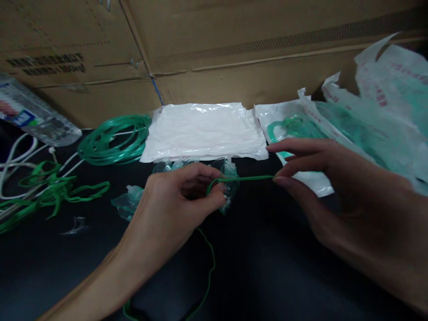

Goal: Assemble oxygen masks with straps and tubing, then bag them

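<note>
A thin green elastic strap (254,178) stretches level between my two hands. My left hand (187,191) pinches it near a clear greenish plastic mask (230,196), which is partly hidden behind the fingers; whether the fingers also grip the mask I cannot tell. At the strap's right end, my right hand (321,174) is closed on it between thumb and fingertip. More of the strap hangs below my left wrist and loops down to the bottom edge. Beside my left forearm lie other clear plastic pieces (129,203).
Behind my hands lies a stack of white packets (207,131). Coiled green tubing (115,138), a bundle of green straps (55,189), white cables and a plastic bottle (36,111) are on the left. Opened packages (377,111) crowd the right. Cardboard (250,35) walls off the back.
</note>
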Available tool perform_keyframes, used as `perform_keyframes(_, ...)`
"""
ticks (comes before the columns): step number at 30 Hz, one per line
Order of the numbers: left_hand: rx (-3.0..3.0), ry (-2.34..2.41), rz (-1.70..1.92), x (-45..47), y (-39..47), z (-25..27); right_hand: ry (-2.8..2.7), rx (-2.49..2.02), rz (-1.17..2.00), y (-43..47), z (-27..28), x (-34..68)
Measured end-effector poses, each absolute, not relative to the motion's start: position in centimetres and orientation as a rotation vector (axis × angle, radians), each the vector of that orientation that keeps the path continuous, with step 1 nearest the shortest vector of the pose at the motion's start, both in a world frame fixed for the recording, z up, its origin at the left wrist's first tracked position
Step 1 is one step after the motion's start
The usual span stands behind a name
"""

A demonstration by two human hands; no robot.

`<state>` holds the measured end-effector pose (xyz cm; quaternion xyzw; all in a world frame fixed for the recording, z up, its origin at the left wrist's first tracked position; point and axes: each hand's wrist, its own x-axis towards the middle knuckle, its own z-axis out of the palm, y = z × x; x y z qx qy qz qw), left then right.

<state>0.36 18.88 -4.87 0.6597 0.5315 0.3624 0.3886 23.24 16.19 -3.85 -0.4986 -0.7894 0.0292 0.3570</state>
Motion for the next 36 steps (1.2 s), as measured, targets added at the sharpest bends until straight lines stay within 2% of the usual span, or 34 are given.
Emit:
perform_keyframes(4, 1.788, 1.358, 0.902, 0.4, 18.3, -4.6, -1.982, -1.302, 0.278, 16.1, -3.8, 23.2)
perform_keyframes(10, 2.230, 1.147, 0.985, 0.8, 17.3, -4.0, -1.614, -1.237, 1.198, 15.9, -3.1, 21.9)
perform_keyframes(14, 2.367, 0.964, 0.956, 0.9, 17.3, -4.1, -1.507, -1.186, 1.491, 16.0, -2.7, 21.6)
perform_keyframes(19, 2.319, 0.926, 0.988, 1.0, 17.2, -3.5, -1.557, -1.207, 1.515, 16.7, -3.6, 21.9)
perform_keyframes(24, 2.161, 1.374, 1.098, -0.7, 18.2, -1.9, -1.663, -1.240, 1.403, 17.0, -3.5, 22.8)
perform_keyframes(28, 2.267, 1.415, 0.833, -1.7, 19.2, -1.1, -1.770, -1.277, 1.324, 17.0, -2.8, 23.0)
perform_keyframes(36, 2.345, 1.003, 0.295, -3.0, 18.7, -0.3, -1.836, -1.251, 1.239, 17.1, -3.7, 23.3)
